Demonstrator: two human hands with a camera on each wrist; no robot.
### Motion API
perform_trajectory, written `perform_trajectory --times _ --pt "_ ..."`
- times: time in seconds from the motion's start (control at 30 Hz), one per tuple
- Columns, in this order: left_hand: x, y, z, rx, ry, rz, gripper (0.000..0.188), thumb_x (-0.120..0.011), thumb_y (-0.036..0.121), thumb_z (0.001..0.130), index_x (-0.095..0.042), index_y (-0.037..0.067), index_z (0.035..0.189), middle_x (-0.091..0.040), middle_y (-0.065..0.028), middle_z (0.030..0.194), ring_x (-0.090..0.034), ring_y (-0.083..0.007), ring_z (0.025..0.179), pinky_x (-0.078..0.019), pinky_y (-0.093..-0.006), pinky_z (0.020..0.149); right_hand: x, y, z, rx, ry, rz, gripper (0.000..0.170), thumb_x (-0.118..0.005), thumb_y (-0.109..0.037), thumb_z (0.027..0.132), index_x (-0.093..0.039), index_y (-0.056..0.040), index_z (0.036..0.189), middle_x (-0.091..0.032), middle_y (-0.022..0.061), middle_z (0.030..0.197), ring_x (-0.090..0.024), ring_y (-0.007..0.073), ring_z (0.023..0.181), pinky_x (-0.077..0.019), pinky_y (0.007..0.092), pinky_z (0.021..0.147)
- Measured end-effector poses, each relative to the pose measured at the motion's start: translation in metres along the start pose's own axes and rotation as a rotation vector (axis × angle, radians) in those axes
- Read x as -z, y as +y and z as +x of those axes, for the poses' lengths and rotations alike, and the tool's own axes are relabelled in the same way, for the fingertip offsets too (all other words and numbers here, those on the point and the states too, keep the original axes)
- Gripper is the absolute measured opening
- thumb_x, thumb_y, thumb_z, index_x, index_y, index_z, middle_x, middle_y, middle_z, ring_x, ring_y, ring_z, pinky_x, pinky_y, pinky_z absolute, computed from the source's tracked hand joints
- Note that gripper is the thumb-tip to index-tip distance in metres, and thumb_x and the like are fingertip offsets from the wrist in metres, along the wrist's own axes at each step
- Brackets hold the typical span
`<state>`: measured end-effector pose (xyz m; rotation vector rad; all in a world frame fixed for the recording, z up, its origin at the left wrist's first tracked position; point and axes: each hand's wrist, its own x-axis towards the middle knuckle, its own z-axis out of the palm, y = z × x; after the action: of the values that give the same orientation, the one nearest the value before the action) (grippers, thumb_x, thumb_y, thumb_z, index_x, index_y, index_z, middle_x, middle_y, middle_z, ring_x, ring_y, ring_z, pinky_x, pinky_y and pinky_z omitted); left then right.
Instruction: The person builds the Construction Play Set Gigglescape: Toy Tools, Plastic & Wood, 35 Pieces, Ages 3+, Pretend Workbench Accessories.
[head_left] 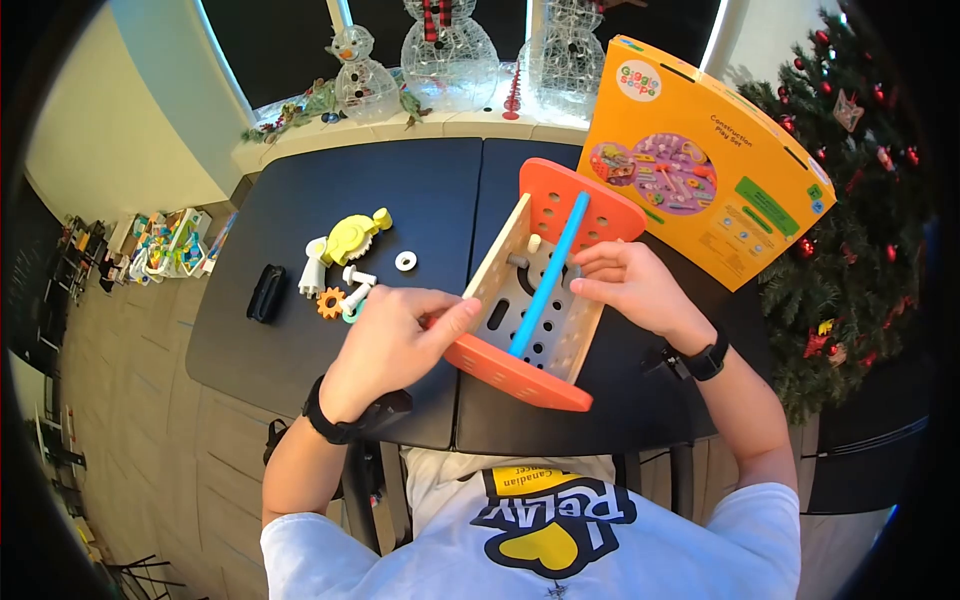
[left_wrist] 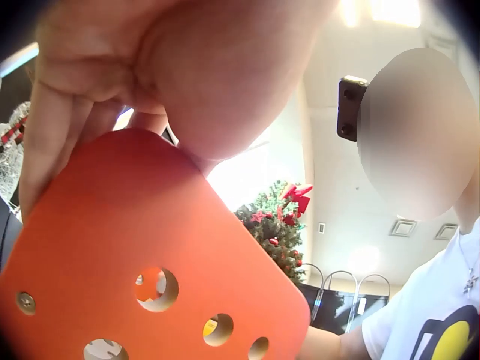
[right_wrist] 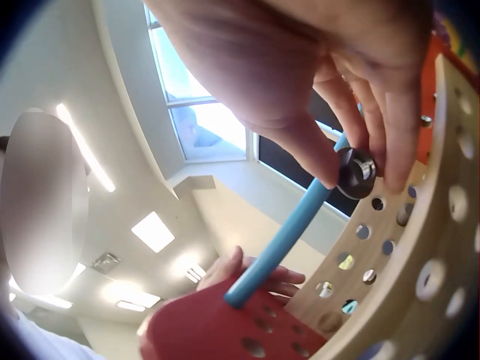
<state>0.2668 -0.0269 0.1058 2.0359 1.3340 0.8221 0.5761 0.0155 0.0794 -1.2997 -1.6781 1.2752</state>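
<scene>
A toy toolbox with red-orange end panels (head_left: 575, 205), holed wooden sides (head_left: 500, 250) and a blue bar handle (head_left: 550, 275) sits on the table. My left hand (head_left: 400, 335) grips the corner of its near end panel (left_wrist: 150, 225), fingers on one face and thumb on the other. My right hand (head_left: 635, 285) is over the toolbox's right side, beside the handle. Its thumb and fingers pinch a small round dark grey piece (right_wrist: 356, 173), close to the holed wooden side (right_wrist: 375, 240). Inside the box lies a grey bolt-like piece (head_left: 517, 261).
Left of the toolbox lie a yellow-green toy saw (head_left: 352, 240), a white ring (head_left: 405, 261), an orange gear (head_left: 330, 303), white screws (head_left: 358, 276) and a black case (head_left: 266, 293). A yellow-orange box (head_left: 700, 160) stands behind, beside a Christmas tree (head_left: 840, 200).
</scene>
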Motion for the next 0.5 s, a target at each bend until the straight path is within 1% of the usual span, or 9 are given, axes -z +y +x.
perform_trajectory --times 0.13,0.23,0.27,0.33,0.37,0.4,0.43,0.47,0.5 --pt "-0.008 0.008 0.003 -0.093 -0.105 -0.058 0.032 -0.072 0.029 0.097 -0.079 -0.001 0.098 -0.073 -0.0197 0.076 -0.074 -0.0304 0.068 -0.0562 -0.0357 0.064 -0.004 0.003 0.019 0.013 -0.156 -0.233 0.029 -0.072 -0.009 0.098 -0.068 0.0075 0.121 -0.075 0.0143 0.107 -0.072 0.0189 0.101 -0.0573 0.0304 0.09" --pt "-0.004 0.008 0.011 -0.095 -0.247 -0.063 0.03 -0.074 0.026 0.097 -0.077 -0.002 0.106 -0.077 -0.0163 0.084 -0.077 -0.0239 0.075 -0.059 -0.031 0.071 -0.011 -0.002 0.033 -0.082 -0.175 -0.383 0.03 -0.067 -0.01 0.101 -0.065 0.0067 0.126 -0.074 0.0157 0.108 -0.073 0.0202 0.1 -0.0583 0.0322 0.089" --pt "-0.004 0.006 0.014 -0.125 -0.267 -0.057 0.032 -0.071 0.026 0.1 -0.076 -0.005 0.104 -0.077 -0.0159 0.084 -0.077 -0.0209 0.075 -0.059 -0.03 0.07 -0.011 0.001 0.038 -0.126 -0.177 -0.288 0.03 -0.066 -0.009 0.101 -0.064 0.006 0.127 -0.073 0.0152 0.11 -0.072 0.0206 0.101 -0.0587 0.0334 0.09" --pt "-0.008 -0.003 0.025 0.011 -0.284 -0.067 0.033 -0.069 0.027 0.101 -0.075 -0.006 0.101 -0.077 -0.0147 0.083 -0.077 -0.0182 0.074 -0.0588 -0.029 0.069 -0.012 0.012 0.051 -0.216 -0.179 -0.097 0.032 -0.064 -0.008 0.1 -0.063 0.0047 0.129 -0.072 0.014 0.115 -0.071 0.0213 0.103 -0.0594 0.0357 0.091" --pt "-0.011 -0.007 0.031 0.079 -0.292 -0.071 0.034 -0.067 0.027 0.102 -0.075 -0.006 0.1 -0.077 -0.0142 0.082 -0.076 -0.0169 0.074 -0.0587 -0.0285 0.069 -0.012 0.015 0.055 -0.205 -0.175 -0.07 0.034 -0.064 -0.01 0.102 -0.06 0.0045 0.132 -0.071 0.0138 0.112 -0.072 0.0214 0.101 -0.0603 0.0354 0.088" --pt "-0.012 -0.01 0.039 0.121 -0.264 -0.086 0.038 -0.065 0.028 0.104 -0.074 -0.008 0.096 -0.076 -0.0119 0.079 -0.075 -0.0143 0.072 -0.058 -0.0276 0.068 -0.012 0.018 0.059 -0.194 -0.171 -0.043 0.036 -0.064 -0.013 0.103 -0.057 0.0044 0.135 -0.07 0.0137 0.108 -0.073 0.0214 0.099 -0.0613 0.0351 0.086" --pt "-0.016 -0.014 0.047 0.175 -0.208 -0.111 0.035 -0.065 0.026 0.103 -0.073 -0.007 0.097 -0.075 -0.0115 0.077 -0.075 -0.0152 0.07 -0.0581 -0.0285 0.067 -0.012 0.02 0.063 -0.183 -0.167 -0.017 0.039 -0.064 -0.015 0.105 -0.054 0.0043 0.137 -0.07 0.0135 0.105 -0.074 0.0215 0.097 -0.0623 0.0348 0.083" --pt "-0.02 -0.023 0.056 0.159 -0.132 -0.088 0.033 -0.066 0.025 0.102 -0.073 -0.007 0.099 -0.075 -0.0116 0.077 -0.075 -0.0156 0.07 -0.0583 -0.0291 0.067 -0.012 0.022 0.067 -0.187 -0.157 0.007 0.032 -0.065 -0.016 0.105 -0.056 0.0031 0.129 -0.069 0.0116 0.102 -0.074 0.0216 0.097 -0.0635 0.0347 0.082" --pt "-0.027 -0.035 0.064 0.142 -0.055 -0.065 0.032 -0.066 0.025 0.101 -0.073 -0.007 0.101 -0.075 -0.0118 0.076 -0.075 -0.0159 0.069 -0.0586 -0.0298 0.067 -0.011 0.024 0.071 -0.207 -0.17 -0.009 0.03 -0.065 -0.016 0.105 -0.056 0.0024 0.127 -0.069 0.0116 0.102 -0.075 0.0215 0.096 -0.0635 0.0342 0.08"
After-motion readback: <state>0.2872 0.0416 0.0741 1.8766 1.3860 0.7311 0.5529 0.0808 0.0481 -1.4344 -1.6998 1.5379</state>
